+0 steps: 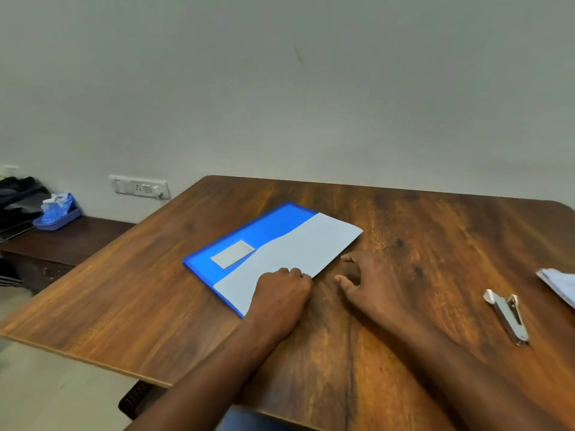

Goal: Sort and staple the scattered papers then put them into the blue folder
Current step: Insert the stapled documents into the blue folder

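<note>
The blue folder (258,236) lies flat on the wooden table (435,231), a grey label on its cover. White paper (298,247) sticks out of its near right side, partly inside. My left hand (281,295) rests on the paper's near edge with its fingers curled at that edge. Beside the paper's corner, my right hand (368,283) lies on the table with fingers loosely spread and nothing in it. A metal stapler (508,317) lies to the right.
More white paper (560,283) shows at the table's right edge. A low dark bench (62,241) at the left carries a blue tray (57,220) and dark items. A wall socket (138,186) is behind.
</note>
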Motion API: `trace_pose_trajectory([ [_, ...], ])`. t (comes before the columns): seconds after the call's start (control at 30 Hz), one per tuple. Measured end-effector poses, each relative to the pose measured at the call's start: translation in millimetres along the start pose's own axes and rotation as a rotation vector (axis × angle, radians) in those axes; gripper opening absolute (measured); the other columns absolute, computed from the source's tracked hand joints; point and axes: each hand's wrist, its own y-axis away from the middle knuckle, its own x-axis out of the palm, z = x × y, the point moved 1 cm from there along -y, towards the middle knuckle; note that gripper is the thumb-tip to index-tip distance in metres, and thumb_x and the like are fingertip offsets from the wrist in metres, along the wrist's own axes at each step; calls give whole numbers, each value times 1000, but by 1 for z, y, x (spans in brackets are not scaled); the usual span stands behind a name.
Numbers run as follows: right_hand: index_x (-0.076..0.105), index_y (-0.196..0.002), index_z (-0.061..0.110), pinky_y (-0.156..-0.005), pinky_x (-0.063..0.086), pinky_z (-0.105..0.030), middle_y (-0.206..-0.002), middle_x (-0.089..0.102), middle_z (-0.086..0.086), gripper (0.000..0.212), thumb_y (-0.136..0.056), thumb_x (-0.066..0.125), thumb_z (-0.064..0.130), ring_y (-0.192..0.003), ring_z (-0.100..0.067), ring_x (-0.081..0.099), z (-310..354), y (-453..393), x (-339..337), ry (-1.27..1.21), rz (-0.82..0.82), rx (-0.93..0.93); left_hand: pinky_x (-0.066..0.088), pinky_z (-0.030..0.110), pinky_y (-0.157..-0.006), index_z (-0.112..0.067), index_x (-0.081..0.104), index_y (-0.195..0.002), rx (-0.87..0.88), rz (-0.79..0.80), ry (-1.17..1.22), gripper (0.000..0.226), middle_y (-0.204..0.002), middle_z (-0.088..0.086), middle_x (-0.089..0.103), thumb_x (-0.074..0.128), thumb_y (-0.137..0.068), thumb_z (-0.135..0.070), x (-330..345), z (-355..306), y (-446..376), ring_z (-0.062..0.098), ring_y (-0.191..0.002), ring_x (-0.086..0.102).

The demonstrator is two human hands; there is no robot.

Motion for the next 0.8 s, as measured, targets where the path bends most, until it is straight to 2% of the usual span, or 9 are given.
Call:
trace_pose_trajectory([
  [0.1,70,-129,27,-94,56,-32,-126,72,6,42,-92,72,46,-111,-13,67,-20,1,-11,17,-40,25,38,33,-70,-16,66,-114,27,-16,55,21,-113,7,71,46,-109,-22,-6,-37,-12,25,-100,69],
  [0.27,72,-128,24,-91,58,-38,-125,73,4,42,-93,71,47,-111,-15,68,-44,5,-25,45,-23,75,51,33,-80,-18,68,-117,65,-84,186,22,-111,6,73,50,-110,-27,-18,-86,-31,23,-97,71],
  [0.33,72,-129,21,-94,57,-38,-127,72,1,41,-94,71,42,-114,-17,67,-51,7,-30,49,0,90,53,32,-75,-20,72,-114,47,-88,234,20,-103,4,76,55,-107,-26,-19,-102,-36,22,-90,72],
  [0.47,75,-122,22,-90,58,-38,-122,73,3,34,-93,71,39,-108,-15,66,-68,9,-36,75,35,126,45,27,-53,-24,77,-80,49,-89,240,11,-70,-2,72,80,-90,-29,-18,-121,-44,16,-59,67],
  [0.57,73,-125,26,-93,57,-38,-123,71,6,39,-92,72,46,-109,-13,62,-72,10,-35,76,65,156,39,27,-68,-22,72,-99,-48,-133,377,22,-95,-1,73,60,-102,-40,-17,-111,-48,17,-84,67],
  [0.63,69,-130,27,-98,56,-38,-129,68,7,45,-92,71,50,-114,-13,61,-71,9,-36,88,96,173,44,30,-84,-23,66,-117,-133,-131,352,34,-118,1,70,52,-103,-50,-10,-94,-49,20,-107,63],
  [0.7,66,-134,28,-101,54,-38,-133,66,7,46,-94,70,51,-117,-13,59,-71,7,-36,87,119,166,39,47,-112,-21,53,-143,-217,7,283,59,-150,8,53,47,-101,-63,3,-75,-48,30,-138,47],
  [0.77,64,-136,28,-104,52,-38,-138,63,6,46,-95,68,49,-122,-14,58,-73,6,-37,70,138,154,25,58,-122,-21,36,-156,-269,163,286,81,-165,11,35,39,-97,-76,16,-59,-46,35,-153,29],
  [0.8,63,-137,28,-106,51,-38,-140,62,6,46,-96,67,48,-125,-15,57,-74,6,-36,60,144,150,25,60,-123,-21,34,-158,-277,196,303,86,-165,10,33,34,-95,-80,23,-54,-45,36,-154,27],
])
